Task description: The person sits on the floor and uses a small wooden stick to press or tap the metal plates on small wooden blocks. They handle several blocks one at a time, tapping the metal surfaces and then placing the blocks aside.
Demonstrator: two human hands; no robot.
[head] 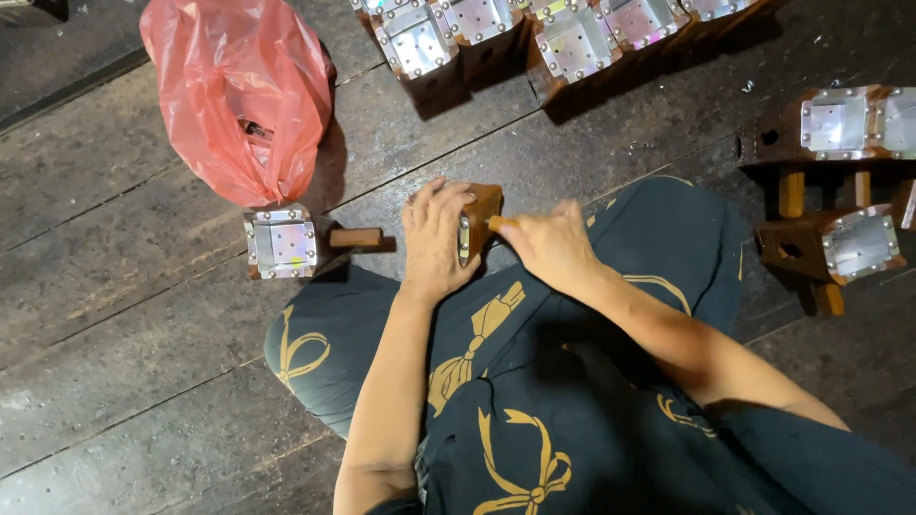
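Spanning underfoot, dark worn plank floor (pixel 114 315)

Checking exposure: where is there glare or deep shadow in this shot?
Head view: the metal plates on the top row glare white; the floor plate shines too; shadow darkens the lap under the right hand; the left hand and block stay sharp.

Bare plank floor (pixel 124 315) lies open to my left, past the finished wooden box (pixel 283 243) with its handle, which sits just beside my left hand (pixel 434 238). The red plastic bag (pixel 243 95) blocks the way ahead-left. A row of boxes (pixel 534 38) walls the front, more boxes (pixel 840 181) crowd my right.
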